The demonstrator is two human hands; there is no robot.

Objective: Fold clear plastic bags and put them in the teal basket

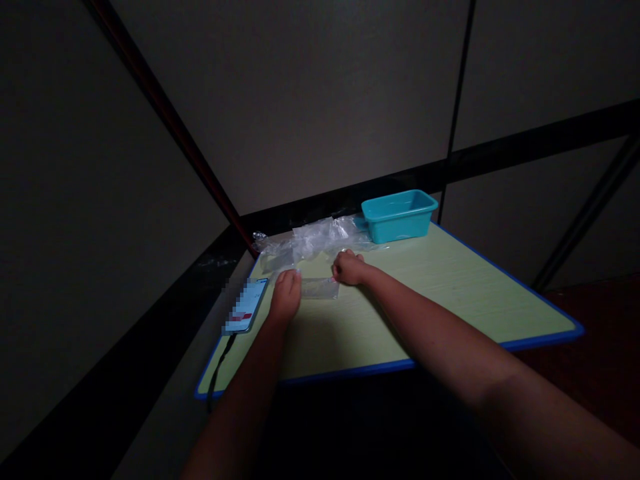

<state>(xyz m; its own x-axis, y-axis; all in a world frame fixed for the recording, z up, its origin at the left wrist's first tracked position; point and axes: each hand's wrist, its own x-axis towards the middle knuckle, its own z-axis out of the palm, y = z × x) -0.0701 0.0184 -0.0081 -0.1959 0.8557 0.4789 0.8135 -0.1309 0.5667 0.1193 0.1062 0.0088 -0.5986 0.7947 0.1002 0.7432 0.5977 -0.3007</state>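
Note:
A small clear plastic bag (320, 288) lies flat on the light green table (450, 287), between my two hands. My left hand (287, 291) rests on the bag's left end with its fingers close together. At the bag's upper right corner is my right hand (349, 267), its fingers curled in a pinch; what is between the fingertips is too small to make out. Behind both hands spreads a pile of crumpled clear plastic bags (320, 239).
A turquoise plastic basket (400, 227) stands at the back right of the table, beside the pile. At the left edge lies a phone-like device (250, 307) with a lit screen and a black strap (220, 363). Walls stand behind and to the left.

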